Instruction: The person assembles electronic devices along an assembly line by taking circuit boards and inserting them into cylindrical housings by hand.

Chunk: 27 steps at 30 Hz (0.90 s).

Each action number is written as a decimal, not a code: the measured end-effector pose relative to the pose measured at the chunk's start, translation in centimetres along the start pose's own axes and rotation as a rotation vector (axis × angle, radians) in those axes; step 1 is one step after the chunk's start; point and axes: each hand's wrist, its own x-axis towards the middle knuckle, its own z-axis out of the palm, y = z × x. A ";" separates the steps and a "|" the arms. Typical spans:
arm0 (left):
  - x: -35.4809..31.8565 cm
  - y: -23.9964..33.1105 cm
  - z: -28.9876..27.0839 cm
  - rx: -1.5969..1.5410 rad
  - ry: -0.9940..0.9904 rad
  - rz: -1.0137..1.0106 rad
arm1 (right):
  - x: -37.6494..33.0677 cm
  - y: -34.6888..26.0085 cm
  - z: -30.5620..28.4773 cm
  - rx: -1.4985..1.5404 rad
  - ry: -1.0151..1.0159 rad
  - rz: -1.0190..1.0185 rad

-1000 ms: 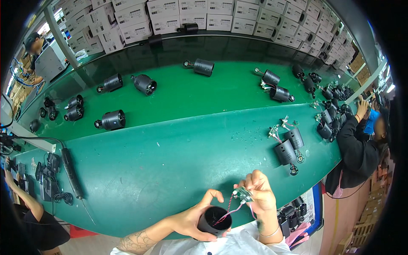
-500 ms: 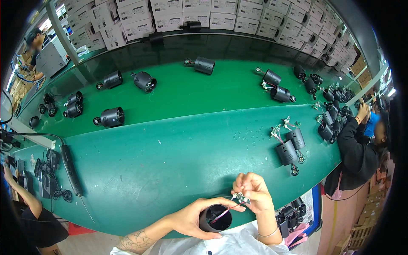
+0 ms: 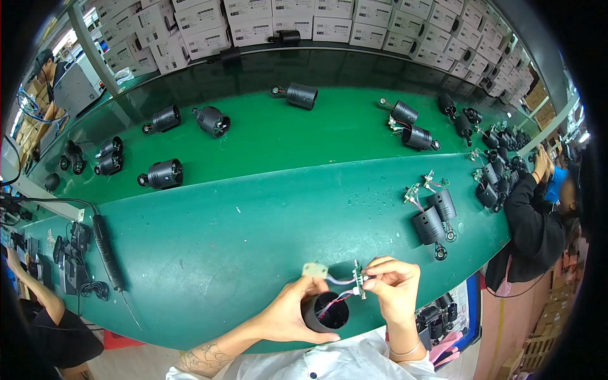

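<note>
My left hand (image 3: 288,315) is wrapped round a black cylindrical housing (image 3: 332,314), its open mouth tilted up toward me. Red and pale wires run out of the mouth to a small green circuit board (image 3: 358,280). My right hand (image 3: 396,288) pinches this board at its right side, holding it on edge just right of the housing. A wire also joins it to a pale, flat square piece (image 3: 315,270) above my left fingertips; whether those fingers touch it, I cannot tell.
Two black housings with wired boards (image 3: 428,225) lie on the green bench (image 3: 253,240) to the right. More housings (image 3: 162,174) sit farther back. A corded electric screwdriver (image 3: 106,253) is at left. White boxes (image 3: 253,31) line the back; co-workers are at both sides.
My right hand has turned the circuit board on edge and shifted slightly right. The pale square piece now shows above my left fingers. My left hand has changed its hold on the housing.
</note>
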 end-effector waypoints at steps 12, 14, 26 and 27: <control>0.8 0.7 0.0 -0.453 -0.059 -0.096 | 0.7 -1.3 1.1 0.007 -0.264 -0.115; 0.8 0.5 0.2 -0.279 -0.025 0.009 | 0.7 -1.5 1.2 0.008 -0.313 -0.135; 0.8 0.8 -0.8 -0.103 -0.172 -0.099 | 1.1 -1.2 1.4 -0.218 -0.390 -0.410; 1.0 1.1 -0.6 -0.117 -0.137 -0.067 | 1.2 -1.2 1.3 -0.239 -0.414 -0.436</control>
